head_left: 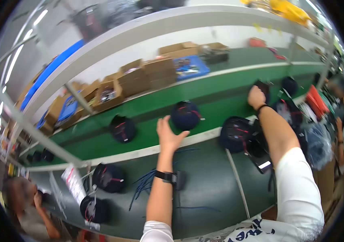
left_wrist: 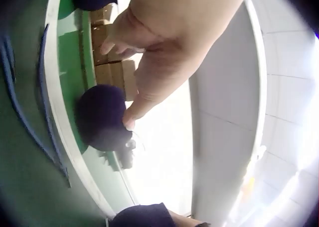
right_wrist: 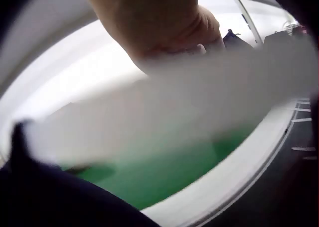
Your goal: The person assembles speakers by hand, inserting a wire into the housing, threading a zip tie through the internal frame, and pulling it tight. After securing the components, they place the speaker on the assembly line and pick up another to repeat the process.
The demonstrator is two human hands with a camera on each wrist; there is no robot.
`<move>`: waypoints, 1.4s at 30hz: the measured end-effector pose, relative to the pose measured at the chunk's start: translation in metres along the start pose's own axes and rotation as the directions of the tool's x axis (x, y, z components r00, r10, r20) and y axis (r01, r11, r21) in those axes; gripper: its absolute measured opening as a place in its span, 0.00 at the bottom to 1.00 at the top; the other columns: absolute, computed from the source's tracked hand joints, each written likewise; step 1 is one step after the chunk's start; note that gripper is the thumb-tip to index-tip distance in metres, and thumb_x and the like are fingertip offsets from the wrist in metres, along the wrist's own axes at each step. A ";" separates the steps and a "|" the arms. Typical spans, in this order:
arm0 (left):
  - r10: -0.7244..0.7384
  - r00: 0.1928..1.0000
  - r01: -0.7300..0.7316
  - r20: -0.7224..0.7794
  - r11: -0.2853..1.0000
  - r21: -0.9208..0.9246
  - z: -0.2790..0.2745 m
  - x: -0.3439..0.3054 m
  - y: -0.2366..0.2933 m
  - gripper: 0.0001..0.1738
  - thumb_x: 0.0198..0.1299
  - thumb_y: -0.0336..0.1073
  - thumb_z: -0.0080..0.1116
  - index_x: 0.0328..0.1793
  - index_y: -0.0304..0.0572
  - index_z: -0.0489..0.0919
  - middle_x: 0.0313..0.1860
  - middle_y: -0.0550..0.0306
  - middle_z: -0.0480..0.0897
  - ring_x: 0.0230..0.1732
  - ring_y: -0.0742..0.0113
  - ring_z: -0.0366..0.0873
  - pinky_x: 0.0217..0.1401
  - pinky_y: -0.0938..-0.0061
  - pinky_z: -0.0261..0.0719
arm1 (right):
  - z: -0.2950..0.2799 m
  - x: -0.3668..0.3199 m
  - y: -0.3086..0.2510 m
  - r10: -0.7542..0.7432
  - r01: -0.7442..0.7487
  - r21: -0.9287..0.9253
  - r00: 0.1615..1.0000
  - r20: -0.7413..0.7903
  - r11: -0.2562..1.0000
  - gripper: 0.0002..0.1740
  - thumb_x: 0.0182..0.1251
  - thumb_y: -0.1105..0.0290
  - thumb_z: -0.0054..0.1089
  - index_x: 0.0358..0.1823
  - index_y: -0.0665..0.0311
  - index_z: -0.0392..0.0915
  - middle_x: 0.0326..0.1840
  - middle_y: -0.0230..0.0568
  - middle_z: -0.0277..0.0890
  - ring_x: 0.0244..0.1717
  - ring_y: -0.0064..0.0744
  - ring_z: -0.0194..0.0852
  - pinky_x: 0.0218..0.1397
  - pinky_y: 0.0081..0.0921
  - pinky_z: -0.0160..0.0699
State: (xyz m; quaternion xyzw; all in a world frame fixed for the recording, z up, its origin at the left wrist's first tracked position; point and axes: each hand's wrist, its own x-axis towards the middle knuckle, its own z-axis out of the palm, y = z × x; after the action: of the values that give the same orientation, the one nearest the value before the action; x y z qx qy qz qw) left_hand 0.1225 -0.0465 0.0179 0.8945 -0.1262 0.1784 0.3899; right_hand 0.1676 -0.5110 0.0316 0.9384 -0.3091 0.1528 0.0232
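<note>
In the head view my left hand (head_left: 170, 137) is spread beside a dark round cap (head_left: 185, 115) on the green belt, fingers to its left and thumb below it. The left wrist view shows the thumb of that hand (left_wrist: 162, 62) at the edge of the cap (left_wrist: 101, 117); whether it touches is unclear. Farther right, my right hand (head_left: 256, 97) grips a dark cap (head_left: 263, 88) over the belt, its fingers partly hidden. A pale blur covers much of the right wrist view, below the right hand (right_wrist: 164, 33).
More dark caps lie on the belt (head_left: 147, 139) and on the dark table (head_left: 204, 181), with blue cords (head_left: 143, 183) near my left forearm. Cardboard boxes (head_left: 137, 80) and a blue tray (head_left: 190, 67) stand behind. A metal frame (head_left: 55, 147) crosses at left; people sit at both sides.
</note>
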 end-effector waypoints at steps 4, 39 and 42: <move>0.190 0.979 -0.201 -0.075 0.964 -0.176 -0.046 -0.026 0.044 0.47 0.52 0.38 0.84 0.77 0.43 0.71 0.75 0.43 0.75 0.73 0.45 0.77 0.72 0.53 0.79 | -0.042 -0.004 -0.032 -0.130 0.130 0.080 0.991 -0.013 0.988 0.19 0.69 0.72 0.65 0.59 0.68 0.76 0.58 0.60 0.86 0.58 0.58 0.89 0.60 0.49 0.89; 0.681 0.652 -0.601 0.334 0.732 -0.321 -0.047 -0.161 0.127 0.17 0.51 0.41 0.81 0.46 0.48 0.91 0.37 0.62 0.82 0.44 0.59 0.80 0.49 0.63 0.76 | -0.123 -0.311 -0.006 -0.783 0.143 0.986 0.621 -0.020 0.088 0.09 0.72 0.78 0.68 0.51 0.66 0.89 0.42 0.42 0.90 0.44 0.28 0.90 0.47 0.28 0.87; 0.624 0.737 -0.520 0.260 0.769 -0.373 -0.051 -0.168 0.122 0.19 0.47 0.41 0.81 0.47 0.47 0.92 0.30 0.64 0.78 0.37 0.61 0.74 0.47 0.64 0.74 | -0.115 -0.314 0.000 -0.764 -0.210 0.978 0.629 0.143 0.011 0.07 0.76 0.76 0.67 0.50 0.69 0.87 0.44 0.41 0.90 0.49 0.27 0.90 0.53 0.27 0.89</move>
State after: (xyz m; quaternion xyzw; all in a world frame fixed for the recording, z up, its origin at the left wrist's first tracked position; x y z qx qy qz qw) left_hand -0.0852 -0.0753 0.0601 0.7643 -0.4921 0.0998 0.4047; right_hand -0.1030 -0.3147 0.0470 0.7136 0.1181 -0.0498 -0.6887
